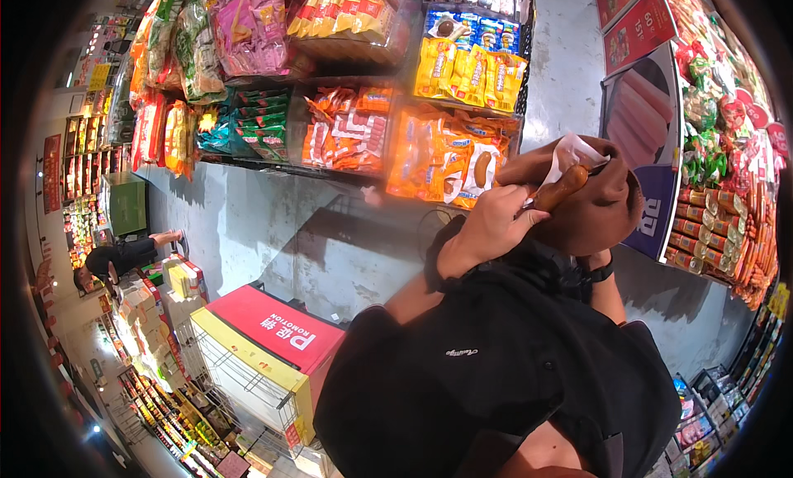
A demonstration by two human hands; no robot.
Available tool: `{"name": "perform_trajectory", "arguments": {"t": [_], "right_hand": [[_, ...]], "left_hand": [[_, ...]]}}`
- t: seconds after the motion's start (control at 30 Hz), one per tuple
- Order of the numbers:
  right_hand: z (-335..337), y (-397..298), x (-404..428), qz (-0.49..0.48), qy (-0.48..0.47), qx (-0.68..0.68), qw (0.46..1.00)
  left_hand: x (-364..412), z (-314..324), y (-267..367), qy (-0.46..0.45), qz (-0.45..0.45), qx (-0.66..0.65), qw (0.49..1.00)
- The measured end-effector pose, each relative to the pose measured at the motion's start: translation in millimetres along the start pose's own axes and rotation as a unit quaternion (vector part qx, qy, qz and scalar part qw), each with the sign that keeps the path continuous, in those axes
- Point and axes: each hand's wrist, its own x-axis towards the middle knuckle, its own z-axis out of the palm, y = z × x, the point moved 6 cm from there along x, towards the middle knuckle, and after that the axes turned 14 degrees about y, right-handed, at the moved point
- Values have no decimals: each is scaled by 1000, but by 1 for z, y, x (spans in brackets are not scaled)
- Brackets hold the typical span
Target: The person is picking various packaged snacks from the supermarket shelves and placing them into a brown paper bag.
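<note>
My left hand [499,224] is shut on a brown sausage [562,185], with a torn white-and-pink wrapper [573,156] around part of it. Behind and beside the sausage is a soft brown cloth item [610,211], perhaps a hat. My right hand [598,258] is mostly hidden under this item; only a bit shows above a black wristband or watch [601,272], and its fingers cannot be seen. Just left of the sausage, a display bin holds orange sausage packets [455,162], with yellow packets [471,75] beyond them.
Snack bins [347,131] run along the top left. At right stands a display of packaged meats [712,224] with signboards [641,100]. A red-topped promotion stand [272,323] is at lower left. Another person [124,258] in dark clothes is at far left, near stacked cartons.
</note>
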Motion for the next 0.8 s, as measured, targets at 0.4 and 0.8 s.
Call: {"name": "perform_trajectory", "arguments": {"t": [0.4,0.8], "right_hand": [[4,-1,2,1,-3,-5,1000],[-7,-6,7,8,15,16,1000]], "left_hand": [[1,0,1,-7,21,-7,1000],[0,4,2,-23,55,-6,998]]}}
